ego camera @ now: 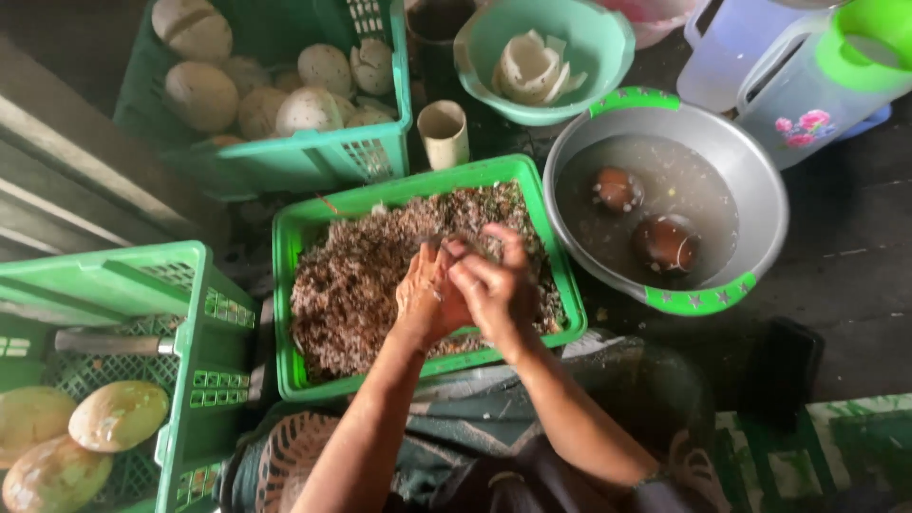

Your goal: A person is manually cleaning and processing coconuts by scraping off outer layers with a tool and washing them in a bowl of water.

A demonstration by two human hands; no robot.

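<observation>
Dark floor crowded with crates and basins. Left hand [427,294] and right hand [496,285] pressed together above green tray [313,223] of brownish husk scraps [351,285], apparently peeling something hidden between palms; next, careful stripping over tray.

green crate [304,228] | grey basin [750,171], green-starred handles | mint bowl [608,47]

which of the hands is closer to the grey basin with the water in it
Right. The right hand is over the green tray on the side towards the grey basin; the left hand presses against it, farther from the basin.
</observation>
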